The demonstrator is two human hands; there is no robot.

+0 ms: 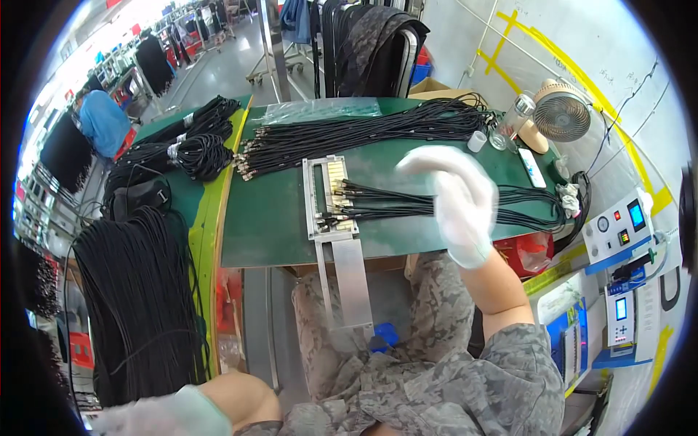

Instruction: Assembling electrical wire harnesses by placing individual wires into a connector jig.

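Note:
My right hand (463, 207), in a white glove, is raised over the cables at the middle right of the bench. Its fingers reach left in a curve, with nothing visible in them. Below it, several black cables (396, 211) run from a metal fixture (311, 200) to the right. Their ends lie among pale yellow blocks (337, 174) in the fixture. A flat metal plate (352, 272) extends from the fixture past the bench's near edge. My left hand (156, 414), also gloved, is low at the left near a hanging bundle of black cables (138, 305); its fingers are smeared by motion.
A long bundle of black cables (363, 134) lies across the back of the green bench (269, 232). Coiled cables (200, 156) sit left of a yellow strip (211, 218). At the right are a fan (561, 115), a glass jar (515, 116), a phone (531, 168) and a control box (618, 227).

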